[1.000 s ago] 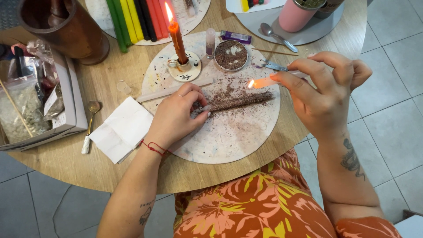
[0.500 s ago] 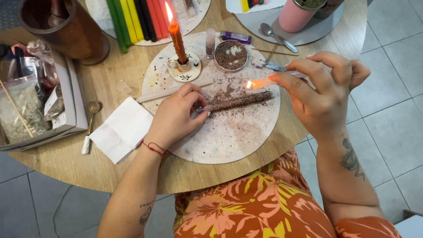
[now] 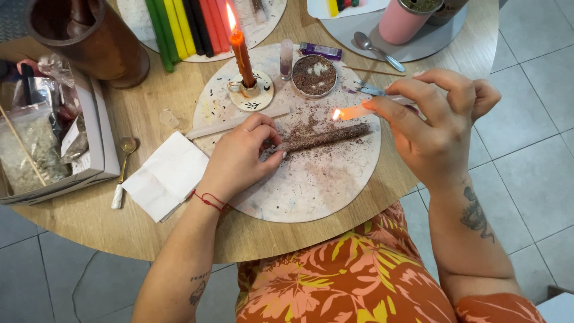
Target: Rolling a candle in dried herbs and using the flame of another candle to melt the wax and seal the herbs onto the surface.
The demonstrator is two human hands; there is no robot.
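**Round desk, two flames**

Round wooden desk (image 3: 179,239) carried a pale round board (image 3: 311,191). On it lay a dark, herb-coated candle (image 3: 326,136), its left end pinched by the left hand (image 3: 239,158). Just above its right end, the right hand (image 3: 433,128) gripped a small lit orange candle (image 3: 353,112). Farther off stood a burning orange taper (image 3: 242,57).

Both bare hands at work low over the surface.

The left hand (image 3: 239,158) lies palm down, fingers (image 3: 266,134) curled and pinching, a thin red string around its wrist, forearm reaching up from below. The right hand (image 3: 433,128) is raised, fingers bent in a pinch pointing left, its tattooed forearm angled in from the lower right.
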